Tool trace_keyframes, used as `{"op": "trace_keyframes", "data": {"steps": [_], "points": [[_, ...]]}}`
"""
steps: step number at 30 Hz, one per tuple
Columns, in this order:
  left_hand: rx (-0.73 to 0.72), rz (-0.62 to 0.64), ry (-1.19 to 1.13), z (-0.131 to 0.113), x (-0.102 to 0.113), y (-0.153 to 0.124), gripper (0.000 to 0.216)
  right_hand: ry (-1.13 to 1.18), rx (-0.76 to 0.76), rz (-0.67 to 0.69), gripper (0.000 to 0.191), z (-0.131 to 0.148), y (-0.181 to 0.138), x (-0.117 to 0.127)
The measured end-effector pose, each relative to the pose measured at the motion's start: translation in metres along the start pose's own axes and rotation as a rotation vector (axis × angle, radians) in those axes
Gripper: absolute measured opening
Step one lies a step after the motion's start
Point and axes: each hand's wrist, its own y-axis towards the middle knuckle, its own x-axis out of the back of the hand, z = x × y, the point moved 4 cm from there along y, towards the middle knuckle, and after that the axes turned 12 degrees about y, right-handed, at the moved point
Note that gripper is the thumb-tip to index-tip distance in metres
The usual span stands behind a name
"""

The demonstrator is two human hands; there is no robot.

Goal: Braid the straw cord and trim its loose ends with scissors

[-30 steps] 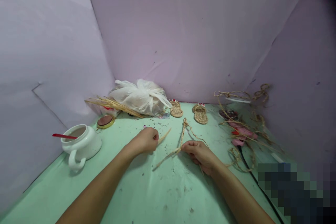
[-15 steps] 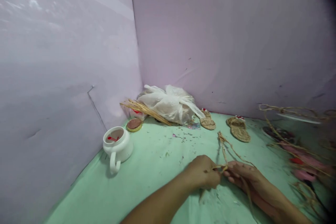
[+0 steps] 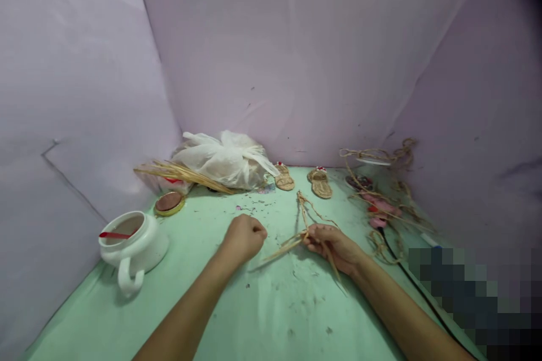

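My right hand (image 3: 332, 245) pinches a bundle of tan straw strands (image 3: 283, 249) on the green table (image 3: 262, 316). A braided straw cord (image 3: 301, 206) runs away from that pinch toward the far wall. My left hand (image 3: 244, 235) rests on the table as a closed fist, a little left of the straw's loose ends; whether it holds anything is hidden. Several strands trail under my right wrist.
A white handled pot (image 3: 133, 248) with a red spoon stands at the left. A gold-rimmed lid (image 3: 169, 203), loose straw stalks (image 3: 182, 173) and a white plastic bag (image 3: 222, 159) lie behind. Two tiny woven sandals (image 3: 320, 183) and tangled cord (image 3: 381, 203) sit at the back right.
The head swung left and came back. My left hand, which was pinching beside the right half a second ago, has moved left away from the straw. My right hand keeps its pinch.
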Motion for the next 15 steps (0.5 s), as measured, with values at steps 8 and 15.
{"op": "trace_keyframes", "data": {"steps": [8,15], "points": [[-0.044,0.28,-0.094,-0.064,-0.058,0.025,0.028,-0.036,0.042,0.048,0.005,-0.001,0.0,-0.004],[0.049,0.241,-0.153,-0.052,-0.044,0.015,0.026,-0.099,0.073,0.021,0.008,0.0,-0.002,-0.002]]}}
